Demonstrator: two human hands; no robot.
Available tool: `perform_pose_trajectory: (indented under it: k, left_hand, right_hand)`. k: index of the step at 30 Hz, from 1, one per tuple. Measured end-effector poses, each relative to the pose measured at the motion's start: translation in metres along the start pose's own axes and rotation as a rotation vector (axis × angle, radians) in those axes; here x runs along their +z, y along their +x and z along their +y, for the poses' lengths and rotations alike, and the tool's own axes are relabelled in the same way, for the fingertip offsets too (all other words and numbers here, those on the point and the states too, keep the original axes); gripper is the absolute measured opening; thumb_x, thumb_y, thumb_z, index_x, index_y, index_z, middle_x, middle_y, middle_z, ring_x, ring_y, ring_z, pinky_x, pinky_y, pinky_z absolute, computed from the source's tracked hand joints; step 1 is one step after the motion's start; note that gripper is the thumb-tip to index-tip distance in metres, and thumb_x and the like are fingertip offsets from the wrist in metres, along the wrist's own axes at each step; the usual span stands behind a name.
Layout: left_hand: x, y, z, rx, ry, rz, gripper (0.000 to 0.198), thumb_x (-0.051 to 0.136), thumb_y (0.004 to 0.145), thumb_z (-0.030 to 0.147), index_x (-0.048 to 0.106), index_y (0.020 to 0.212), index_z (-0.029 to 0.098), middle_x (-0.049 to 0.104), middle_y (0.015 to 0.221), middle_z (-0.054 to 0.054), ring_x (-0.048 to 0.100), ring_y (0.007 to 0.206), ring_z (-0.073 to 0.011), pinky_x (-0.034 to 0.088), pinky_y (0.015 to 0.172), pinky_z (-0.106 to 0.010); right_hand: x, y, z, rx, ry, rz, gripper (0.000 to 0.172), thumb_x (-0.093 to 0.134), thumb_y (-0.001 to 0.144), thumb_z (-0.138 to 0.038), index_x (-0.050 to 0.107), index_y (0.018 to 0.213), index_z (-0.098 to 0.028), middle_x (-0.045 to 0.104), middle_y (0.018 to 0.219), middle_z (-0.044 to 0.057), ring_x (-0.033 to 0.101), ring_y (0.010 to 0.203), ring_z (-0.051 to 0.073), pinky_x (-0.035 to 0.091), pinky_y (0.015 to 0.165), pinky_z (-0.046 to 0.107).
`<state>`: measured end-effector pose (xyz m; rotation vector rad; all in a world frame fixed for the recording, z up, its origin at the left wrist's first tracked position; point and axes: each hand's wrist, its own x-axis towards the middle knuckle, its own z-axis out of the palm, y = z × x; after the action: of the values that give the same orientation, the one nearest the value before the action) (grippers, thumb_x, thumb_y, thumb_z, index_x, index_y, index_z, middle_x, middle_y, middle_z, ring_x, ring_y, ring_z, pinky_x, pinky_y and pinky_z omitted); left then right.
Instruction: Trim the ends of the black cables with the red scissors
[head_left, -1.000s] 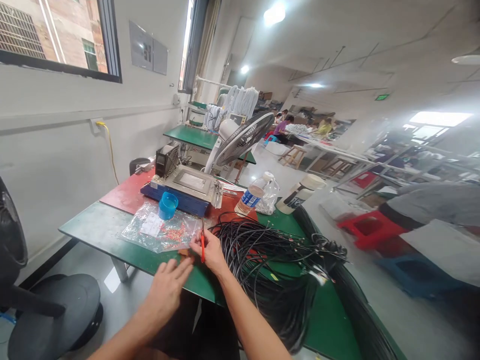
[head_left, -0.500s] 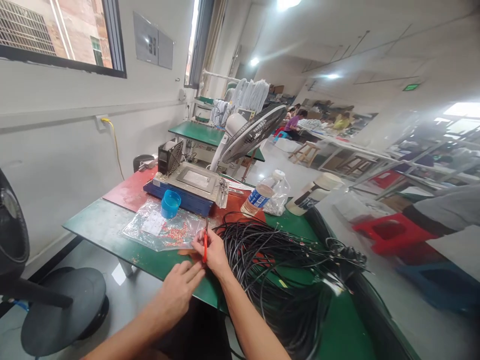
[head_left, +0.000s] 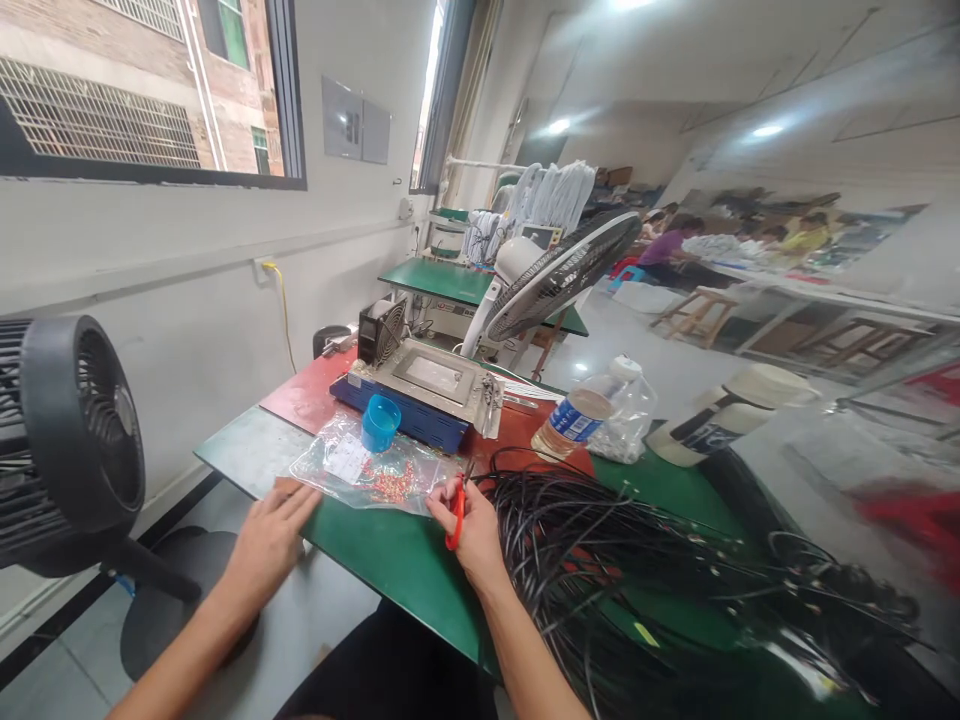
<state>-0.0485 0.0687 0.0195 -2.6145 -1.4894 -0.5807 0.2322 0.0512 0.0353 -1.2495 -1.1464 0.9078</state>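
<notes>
My right hand (head_left: 474, 525) is closed round red-handled scissors (head_left: 457, 515), their dark blades pointing away from me. It rests at the right end of a clear plastic bag (head_left: 315, 462) with small orange-red pieces (head_left: 394, 482) on it. To the left, my left hand (head_left: 271, 535) lies at the table's front edge with its fingers stretched out. A flat brownish piece (head_left: 289, 486) shows by those fingertips; whether they grip it is unclear. Black cables (head_left: 555, 520) lie in a large bundle right beside my right hand.
A blue round container (head_left: 381, 424) stands on the bag, before a blue-sided metal device (head_left: 405, 410) with a small fan. A bottle (head_left: 574, 422), a white jug (head_left: 727, 410) and a tilted white fan (head_left: 562, 275) are beyond. A black fan (head_left: 82, 440) stands left. People sit farther back.
My left hand has moved left, away from my right hand, to the table edge beyond the bag's corner. The right hand still holds the scissors. The camera view has turned left.
</notes>
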Motion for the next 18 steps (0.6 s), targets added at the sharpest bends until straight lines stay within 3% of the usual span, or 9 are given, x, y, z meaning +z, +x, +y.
perform_pose_trajectory:
  k: [2,4,7,10,11,12,13,15,18]
  left_hand:
    - [-0.005,-0.003,-0.026,-0.055,0.019,0.088,0.056,0.036,0.068,-0.004,0.053,0.116,0.019,0.060,0.120,-0.006,0.051,0.097,-0.0254,0.044,0.077,-0.040]
    - [-0.010,-0.007,-0.036,-0.108,0.026,0.195,0.052,0.034,0.069,-0.005,0.053,0.114,0.013,0.061,0.117,-0.011,0.052,0.095,-0.0252,0.045,0.076,-0.039]
    - [-0.011,-0.018,-0.016,-0.057,-0.005,0.300,0.044,0.038,0.075,-0.001,0.051,0.113,0.013,0.063,0.112,-0.013,0.053,0.090,-0.0226,0.045,0.080,-0.040]
    - [-0.002,-0.026,0.027,0.184,-0.075,0.247,0.044,0.037,0.077,-0.002,0.053,0.111,0.021,0.065,0.113,-0.003,0.053,0.097,-0.0182,0.045,0.083,-0.032]
    - [0.002,-0.026,0.038,0.279,-0.095,0.150,0.044,0.037,0.078,-0.001,0.052,0.113,0.021,0.062,0.118,-0.002,0.052,0.096,-0.0186,0.046,0.083,-0.033]
    - [0.005,-0.024,0.045,0.290,-0.105,0.056,0.044,0.037,0.079,0.000,0.051,0.115,0.021,0.059,0.122,-0.001,0.053,0.092,-0.0177,0.047,0.080,-0.032]
    - [0.007,-0.021,0.048,0.278,-0.106,0.037,0.043,0.036,0.079,0.000,0.052,0.115,0.020,0.058,0.123,-0.001,0.053,0.088,-0.0175,0.048,0.077,-0.031]
    - [0.006,-0.013,0.039,0.206,-0.088,0.011,0.046,0.034,0.079,-0.001,0.050,0.117,0.020,0.057,0.125,-0.001,0.052,0.084,-0.0183,0.048,0.074,-0.034]
    - [-0.004,0.001,0.006,0.093,-0.060,-0.013,0.054,0.033,0.076,-0.002,0.047,0.121,0.023,0.059,0.122,0.000,0.050,0.083,-0.0203,0.047,0.073,-0.037]
  right_hand:
    - [0.000,0.000,-0.002,0.005,0.012,-0.011,0.027,0.063,0.066,-0.034,0.040,0.068,-0.020,0.051,0.065,-0.002,0.047,0.058,0.011,0.040,0.058,0.023]
    - [-0.001,-0.001,-0.002,0.007,0.010,-0.007,0.027,0.064,0.065,-0.033,0.040,0.068,-0.020,0.052,0.065,-0.002,0.047,0.059,0.011,0.040,0.059,0.023]
    - [-0.002,0.000,0.002,0.007,-0.001,0.009,0.027,0.066,0.064,-0.031,0.042,0.069,-0.020,0.051,0.066,-0.002,0.048,0.061,0.012,0.040,0.061,0.024]
    - [-0.003,0.001,0.008,0.005,0.010,0.001,0.027,0.067,0.064,-0.028,0.041,0.070,-0.020,0.049,0.067,-0.003,0.049,0.063,0.012,0.040,0.063,0.024]
    - [-0.003,0.001,0.009,0.004,0.019,0.000,0.027,0.067,0.064,-0.027,0.041,0.069,-0.020,0.049,0.067,-0.003,0.049,0.064,0.012,0.040,0.063,0.024]
    - [-0.003,0.001,0.009,0.002,0.032,-0.002,0.027,0.067,0.064,-0.027,0.041,0.069,-0.020,0.049,0.067,-0.003,0.049,0.064,0.012,0.039,0.062,0.024]
    - [-0.003,0.001,0.009,0.002,0.047,-0.003,0.028,0.067,0.064,-0.027,0.041,0.069,-0.020,0.049,0.067,-0.003,0.049,0.064,0.012,0.039,0.061,0.023]
    - [-0.003,0.002,0.006,0.010,0.073,0.005,0.029,0.067,0.064,-0.028,0.041,0.069,-0.020,0.050,0.067,-0.002,0.049,0.063,0.012,0.040,0.061,0.023]
    - [-0.002,0.002,0.000,0.038,0.080,0.046,0.031,0.069,0.062,-0.032,0.042,0.069,-0.019,0.051,0.066,-0.002,0.050,0.062,0.012,0.041,0.061,0.024]
